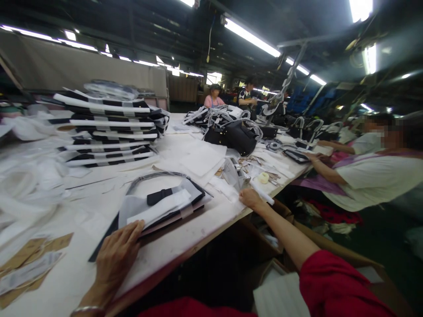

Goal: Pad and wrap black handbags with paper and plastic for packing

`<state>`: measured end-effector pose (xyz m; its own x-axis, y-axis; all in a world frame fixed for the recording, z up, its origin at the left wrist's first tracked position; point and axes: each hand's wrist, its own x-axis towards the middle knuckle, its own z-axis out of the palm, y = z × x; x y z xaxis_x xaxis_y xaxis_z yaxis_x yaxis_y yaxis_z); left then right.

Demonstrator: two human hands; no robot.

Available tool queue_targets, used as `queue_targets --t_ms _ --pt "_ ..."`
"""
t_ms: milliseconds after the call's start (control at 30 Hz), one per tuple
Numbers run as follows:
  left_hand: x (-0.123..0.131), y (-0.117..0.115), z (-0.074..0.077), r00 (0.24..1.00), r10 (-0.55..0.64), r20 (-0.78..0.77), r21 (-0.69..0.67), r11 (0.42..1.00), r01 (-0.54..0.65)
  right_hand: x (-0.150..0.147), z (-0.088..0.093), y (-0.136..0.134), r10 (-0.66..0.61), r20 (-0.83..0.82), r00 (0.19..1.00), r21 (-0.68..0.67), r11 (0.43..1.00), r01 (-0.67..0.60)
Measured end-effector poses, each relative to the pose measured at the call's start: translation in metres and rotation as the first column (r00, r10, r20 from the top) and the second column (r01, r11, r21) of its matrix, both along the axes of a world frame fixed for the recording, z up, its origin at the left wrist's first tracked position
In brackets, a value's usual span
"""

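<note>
A flat black handbag (172, 213) lies near the table's front edge, partly covered by white wrapping sheet, with its wrapped handle arching away from me. My left hand (120, 251) rests on the bag's near left corner, fingers stretched out flat; its thumb is mostly hidden. To the right, a tape dispenser (233, 171) stands at the table edge. Against its front end my right hand (251, 199) is closed, with the fingertips pinched at the end of the clear tape (245, 182). The tape between the fingers is hardly visible.
Wrapped black bags (112, 132) form a tall stack at the back left. More black handbags (234, 134) sit mid-table beside white sheets (201, 156). Brown card tags (23, 255) lie front left. A co-worker (363, 171) works at the right; cardboard boxes (317, 246) stand below the table.
</note>
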<state>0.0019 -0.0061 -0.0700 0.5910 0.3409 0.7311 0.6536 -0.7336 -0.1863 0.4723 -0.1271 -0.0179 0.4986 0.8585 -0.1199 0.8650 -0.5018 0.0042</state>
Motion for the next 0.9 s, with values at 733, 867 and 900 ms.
queue_targets --t_ms 733,867,900 --pt "0.004 0.003 0.008 0.978 0.147 0.151 -0.256 0.961 -0.105 -0.186 0.0 0.013 0.413 -0.613 0.673 0.289 0.91 -0.296" --pt "0.005 0.006 0.018 0.952 0.242 0.189 -0.372 0.914 -0.159 -0.261 -0.017 0.023 0.541 -0.598 0.591 0.292 0.834 -0.468" --pt "0.005 0.007 0.021 0.946 0.258 0.199 -0.403 0.901 -0.161 -0.274 -0.02 0.023 0.584 -0.607 0.539 0.313 0.799 -0.513"
